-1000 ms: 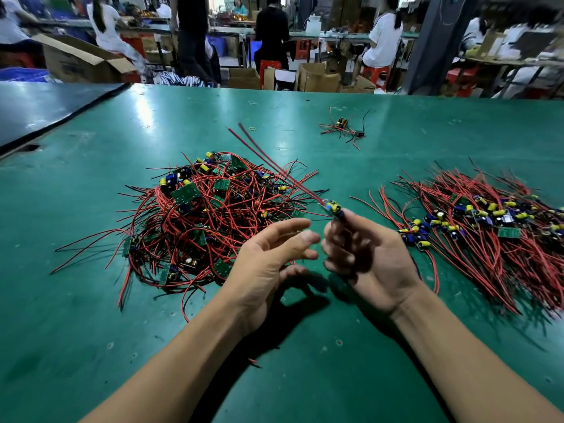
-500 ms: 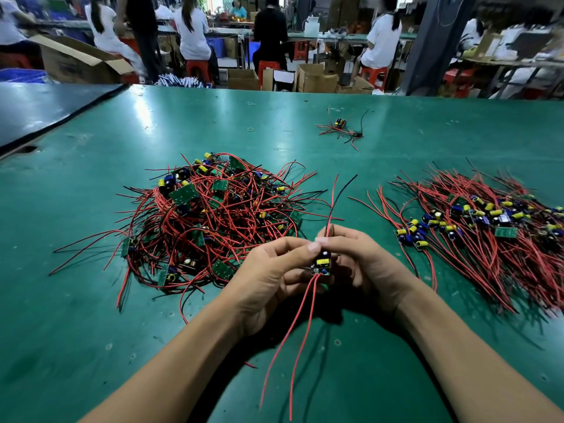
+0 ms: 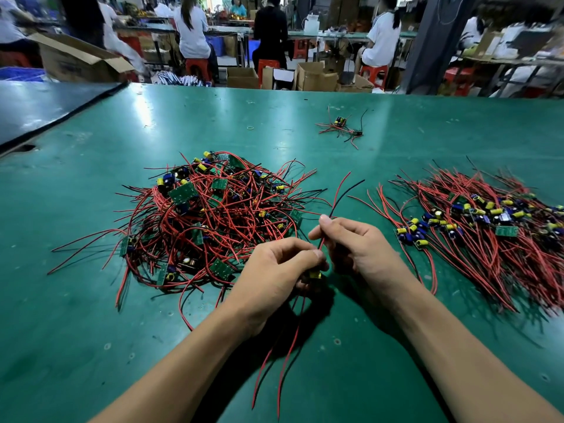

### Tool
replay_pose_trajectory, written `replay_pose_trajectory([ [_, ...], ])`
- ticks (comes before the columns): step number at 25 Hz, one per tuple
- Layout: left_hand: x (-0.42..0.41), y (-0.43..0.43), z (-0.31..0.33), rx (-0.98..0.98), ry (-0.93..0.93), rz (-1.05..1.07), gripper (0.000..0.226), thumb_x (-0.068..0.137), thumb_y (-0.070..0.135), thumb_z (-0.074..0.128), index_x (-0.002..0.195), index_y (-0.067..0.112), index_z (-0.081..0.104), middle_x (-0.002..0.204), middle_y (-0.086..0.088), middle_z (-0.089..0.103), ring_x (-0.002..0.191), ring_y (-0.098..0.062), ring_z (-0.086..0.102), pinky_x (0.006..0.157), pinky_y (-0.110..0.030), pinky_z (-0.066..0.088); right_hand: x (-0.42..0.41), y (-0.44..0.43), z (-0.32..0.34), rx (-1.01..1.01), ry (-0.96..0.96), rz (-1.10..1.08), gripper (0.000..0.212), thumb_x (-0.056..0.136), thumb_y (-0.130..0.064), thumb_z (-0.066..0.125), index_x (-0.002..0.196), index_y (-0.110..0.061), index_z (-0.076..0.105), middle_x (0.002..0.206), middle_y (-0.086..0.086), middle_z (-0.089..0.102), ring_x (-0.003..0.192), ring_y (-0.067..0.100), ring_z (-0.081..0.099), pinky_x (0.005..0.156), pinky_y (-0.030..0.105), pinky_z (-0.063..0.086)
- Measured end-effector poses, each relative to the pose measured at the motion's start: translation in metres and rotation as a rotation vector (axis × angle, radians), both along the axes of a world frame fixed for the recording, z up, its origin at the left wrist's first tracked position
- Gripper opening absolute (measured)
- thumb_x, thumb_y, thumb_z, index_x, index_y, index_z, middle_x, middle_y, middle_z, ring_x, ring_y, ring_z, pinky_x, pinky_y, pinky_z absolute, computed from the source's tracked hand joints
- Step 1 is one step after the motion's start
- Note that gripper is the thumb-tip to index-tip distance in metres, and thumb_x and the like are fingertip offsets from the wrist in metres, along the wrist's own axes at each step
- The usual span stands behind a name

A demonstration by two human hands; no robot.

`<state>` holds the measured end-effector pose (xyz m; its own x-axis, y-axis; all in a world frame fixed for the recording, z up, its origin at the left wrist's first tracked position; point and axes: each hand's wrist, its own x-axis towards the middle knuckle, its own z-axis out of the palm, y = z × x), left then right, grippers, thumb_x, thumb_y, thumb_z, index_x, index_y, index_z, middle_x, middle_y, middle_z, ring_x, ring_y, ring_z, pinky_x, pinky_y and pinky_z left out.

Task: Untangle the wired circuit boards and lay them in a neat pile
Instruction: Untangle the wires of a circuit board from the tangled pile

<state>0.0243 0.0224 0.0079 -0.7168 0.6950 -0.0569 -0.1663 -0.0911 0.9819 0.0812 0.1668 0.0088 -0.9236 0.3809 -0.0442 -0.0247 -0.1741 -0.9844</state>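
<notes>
1. Wired circuit board: held low over the green worktop, between the two heaps. It is a small, light, stiff card carrying a yellow capacitor. The solder joints are probably fragile, so grasp the card, not the wires.
2. Upper leads and lower leads: thin, limp red and black wires, likely to snag.
3. Left hand: fingers curled around the board.
4. Right hand: thumb and forefinger pinch the upper leads.
5. Tangled heap lies to the left, neat pile to the right, with its wires roughly parallel.
6. Cardboard boxes stand beyond the worktop. They are open, but their contents cannot be made out.
</notes>
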Motion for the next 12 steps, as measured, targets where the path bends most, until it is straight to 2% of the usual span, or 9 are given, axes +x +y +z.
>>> replay_pose_trajectory([
  [2,0.0,-0.001,0.0,0.015,0.017,0.005,0.013,0.092,0.008,0.062,0.084,0.0,0.069,0.088,-0.025,0.071,0.07,-0.03,0.069,0.061,-0.033,0.058,0.0,-0.002,-0.001,-0.011,-0.009,0.007,0.033,0.082,-0.047,0.071,0.08,-0.014,0.075,0.073,0.014,0.035,0.054,0.017,0.035,0.048,0.025,0.033],
  [5,-0.003,0.0,-0.003,0.027,0.021,0.039,0.013,0.091,0.008,0.065,0.082,0.0,0.071,0.08,-0.021,0.071,0.063,-0.028,0.069,0.057,-0.033,0.058,0.001,-0.004,-0.004,0.018,-0.021,0.044,0.039,0.083,-0.052,0.071,0.092,-0.014,0.077,0.069,0.015,0.036,0.053,0.017,0.039,0.046,0.024,0.04],
  [8,-0.006,-0.001,-0.006,0.035,0.024,0.031,0.01,0.088,0.007,0.067,0.084,0.0,0.073,0.077,-0.016,0.071,0.059,-0.025,0.066,0.055,-0.03,0.056,0.001,-0.008,-0.01,0.056,-0.058,0.17,0.046,0.082,-0.054,0.073,0.104,-0.013,0.076,0.074,0.015,0.064,0.06,0.02,0.056,0.051,0.026,0.049],
  [12,-0.008,-0.001,-0.009,0.008,0.026,0.0,0.011,0.089,0.003,0.065,0.082,-0.002,0.073,0.075,-0.016,0.07,0.053,-0.024,0.064,0.048,-0.026,0.053,-0.004,-0.006,-0.014,0.266,-0.08,0.106,0.046,0.09,-0.052,0.062,0.097,-0.009,0.077,0.082,0.01,0.074,0.063,0.02,0.065,0.06,0.034,0.053],
])
